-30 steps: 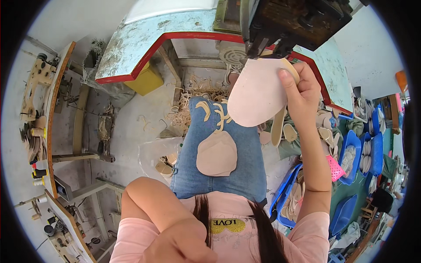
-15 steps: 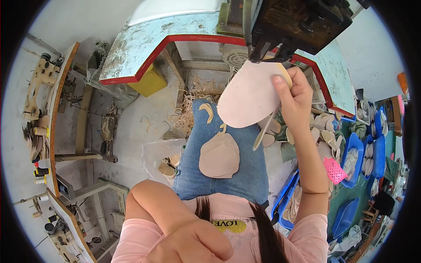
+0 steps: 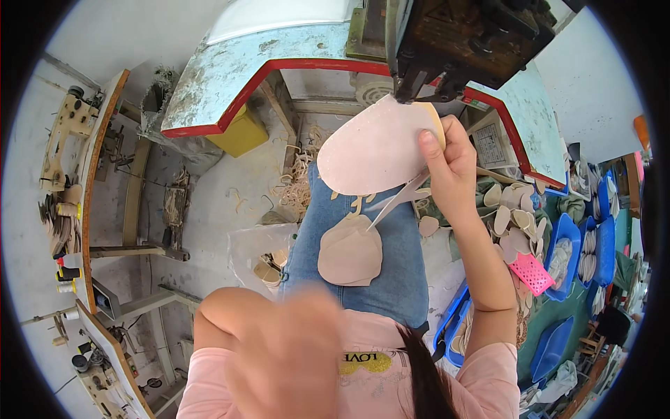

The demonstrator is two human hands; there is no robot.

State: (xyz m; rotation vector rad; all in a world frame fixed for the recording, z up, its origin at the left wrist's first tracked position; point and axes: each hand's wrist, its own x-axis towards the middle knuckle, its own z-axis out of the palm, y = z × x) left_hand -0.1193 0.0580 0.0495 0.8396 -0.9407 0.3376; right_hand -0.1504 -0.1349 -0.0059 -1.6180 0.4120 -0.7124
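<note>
My right hand [image 3: 450, 164] pinches the edge of a flat, pale pink insole-shaped piece [image 3: 377, 150] between thumb and fingers. The piece has a rounded end and a yellowish edge, and its upper end is beneath the head of a dark machine [image 3: 474, 42]. From under the right hand a thin, pale, pointed thing [image 3: 392, 208] slants down toward my lap; its kind is unclear. On my jeans lies a small stack of beige-pink rounded pieces [image 3: 350, 255]. My left hand [image 3: 289, 356] is in front of my chest, smeared by motion, its fingers unreadable.
A worn pale blue table [image 3: 230, 77] with a red edge stands ahead. Curly offcuts [image 3: 301, 181] litter the floor beneath, near a yellow bin [image 3: 241, 133]. To the right are loose cut pieces, blue trays [image 3: 551, 346] and a pink basket [image 3: 530, 272]. Sewing machines [image 3: 66, 143] stand left.
My right hand and the pink piece have shifted left, and the thin pale thing has swung left over my lap. My left hand has risen in front of my chest and is now blurred.
</note>
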